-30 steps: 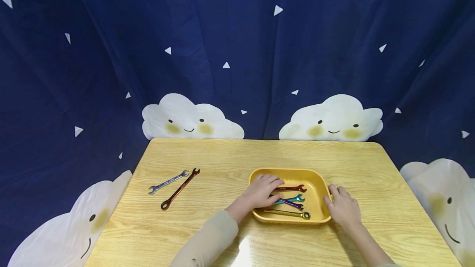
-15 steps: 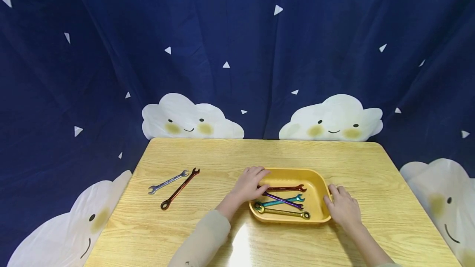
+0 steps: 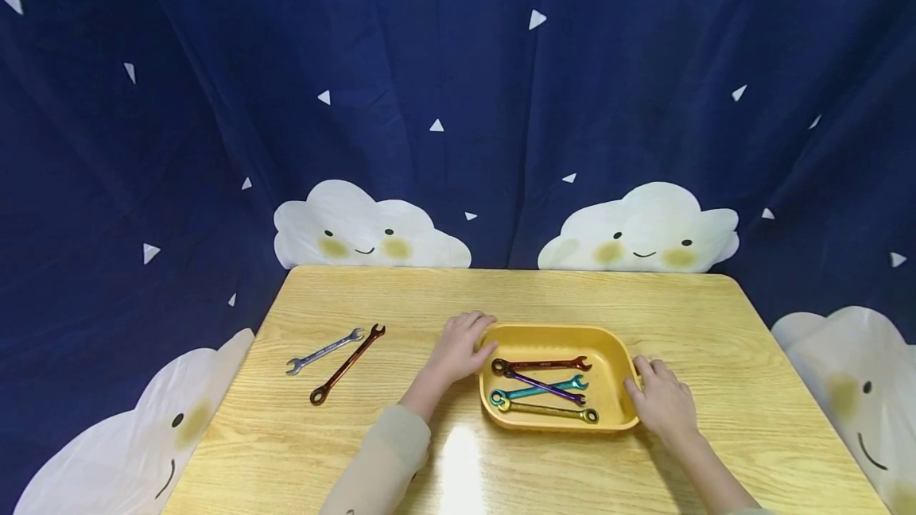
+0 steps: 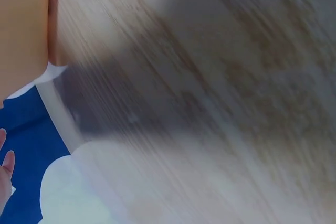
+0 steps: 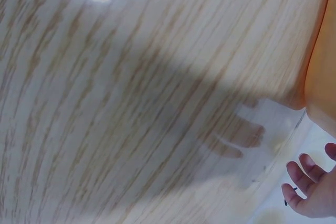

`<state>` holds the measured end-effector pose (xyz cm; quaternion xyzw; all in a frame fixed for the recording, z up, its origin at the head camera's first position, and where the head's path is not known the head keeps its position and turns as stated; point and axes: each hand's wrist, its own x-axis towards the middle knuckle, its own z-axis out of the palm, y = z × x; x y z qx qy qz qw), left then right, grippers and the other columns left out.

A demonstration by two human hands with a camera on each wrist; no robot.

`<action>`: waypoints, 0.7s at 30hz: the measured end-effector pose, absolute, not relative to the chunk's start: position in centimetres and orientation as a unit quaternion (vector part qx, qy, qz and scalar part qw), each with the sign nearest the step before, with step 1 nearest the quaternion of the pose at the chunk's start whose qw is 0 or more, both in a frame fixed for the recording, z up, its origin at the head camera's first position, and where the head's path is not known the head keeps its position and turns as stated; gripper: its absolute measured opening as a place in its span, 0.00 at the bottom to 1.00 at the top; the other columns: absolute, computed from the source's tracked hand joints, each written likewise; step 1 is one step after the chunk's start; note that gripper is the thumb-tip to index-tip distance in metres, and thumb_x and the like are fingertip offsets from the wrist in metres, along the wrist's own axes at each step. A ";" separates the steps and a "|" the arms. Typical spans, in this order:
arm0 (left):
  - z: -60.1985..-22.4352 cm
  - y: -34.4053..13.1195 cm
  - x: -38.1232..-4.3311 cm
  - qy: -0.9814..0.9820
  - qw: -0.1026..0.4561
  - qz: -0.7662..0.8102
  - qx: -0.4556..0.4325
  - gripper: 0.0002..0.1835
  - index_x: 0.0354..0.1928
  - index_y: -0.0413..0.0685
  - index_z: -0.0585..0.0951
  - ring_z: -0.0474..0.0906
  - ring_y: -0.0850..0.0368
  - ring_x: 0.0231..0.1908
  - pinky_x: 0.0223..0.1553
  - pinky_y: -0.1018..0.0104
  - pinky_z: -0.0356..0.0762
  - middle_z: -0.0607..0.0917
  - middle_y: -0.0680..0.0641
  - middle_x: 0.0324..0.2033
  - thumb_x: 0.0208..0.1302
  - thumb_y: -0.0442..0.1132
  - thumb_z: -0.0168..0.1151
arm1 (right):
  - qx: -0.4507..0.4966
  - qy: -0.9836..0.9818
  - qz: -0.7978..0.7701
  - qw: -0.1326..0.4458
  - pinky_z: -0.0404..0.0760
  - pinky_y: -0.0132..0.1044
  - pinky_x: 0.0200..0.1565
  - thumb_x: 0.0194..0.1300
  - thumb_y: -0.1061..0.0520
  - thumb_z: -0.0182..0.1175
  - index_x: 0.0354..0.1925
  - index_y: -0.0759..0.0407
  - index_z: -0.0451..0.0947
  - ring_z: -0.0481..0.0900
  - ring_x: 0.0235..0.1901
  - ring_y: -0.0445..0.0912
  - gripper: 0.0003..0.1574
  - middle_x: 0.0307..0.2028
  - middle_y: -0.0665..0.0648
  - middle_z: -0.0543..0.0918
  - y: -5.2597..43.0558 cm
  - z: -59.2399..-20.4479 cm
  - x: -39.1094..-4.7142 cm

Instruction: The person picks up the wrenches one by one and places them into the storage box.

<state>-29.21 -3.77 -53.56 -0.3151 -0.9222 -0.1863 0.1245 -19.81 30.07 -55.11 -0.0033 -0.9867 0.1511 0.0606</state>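
Observation:
A yellow tray [image 3: 551, 425] on the table holds several combination wrenches: a red wrench [image 3: 544, 365] at the back, a purple wrench [image 3: 545, 385] crossing a teal wrench [image 3: 572, 383], and a gold wrench [image 3: 547, 410] in front. My left hand [image 3: 454, 350] is at the tray's left rim with fingers spread, its thumb reaching the edge; nothing is in it. At the opposite end, my right hand [image 3: 665, 397] rests by the right rim, thumb over the edge. Its fingers look loose and apart in the right wrist view.
On the wooden table [image 3: 401, 300], left of the tray, lie a silver open-ended wrench [image 3: 325, 352] and a dark red wrench [image 3: 348, 364], close together. A dark blue curtain [image 3: 458, 62] with white clouds hangs behind the table's back edge.
My left hand has drawn back from over the wrenches to the tray's left rim, uncovering their left ends. The right hand and the tray have stayed in place.

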 end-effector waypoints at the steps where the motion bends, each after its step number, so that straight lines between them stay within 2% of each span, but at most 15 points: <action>1: -53.6 -3.9 -29.2 -0.922 0.125 -0.189 -0.313 0.23 0.56 0.51 0.72 0.70 0.53 0.52 0.55 0.56 0.63 0.76 0.49 0.50 0.62 0.51 0.54 | -0.003 -0.987 0.151 0.061 0.67 0.63 0.40 0.67 0.48 0.44 0.56 0.62 0.63 0.69 0.46 0.66 0.26 0.49 0.71 0.69 30.0 -55.1 -19.8; 12: -54.1 -5.3 -29.2 -0.926 0.132 -0.216 -0.281 0.23 0.56 0.50 0.73 0.70 0.52 0.52 0.55 0.55 0.62 0.76 0.49 0.50 0.61 0.51 0.54 | -0.005 -0.987 0.149 0.059 0.65 0.64 0.42 0.67 0.47 0.43 0.58 0.62 0.62 0.68 0.47 0.67 0.27 0.50 0.71 0.68 29.9 -55.0 -19.8; 21: -54.7 -6.8 -29.0 -0.922 0.155 -0.250 -0.252 0.21 0.54 0.48 0.74 0.70 0.51 0.51 0.56 0.51 0.62 0.76 0.47 0.49 0.59 0.47 0.58 | -0.006 -0.987 0.151 0.056 0.65 0.63 0.42 0.67 0.47 0.43 0.58 0.61 0.62 0.68 0.47 0.66 0.27 0.50 0.70 0.68 30.0 -55.1 -19.8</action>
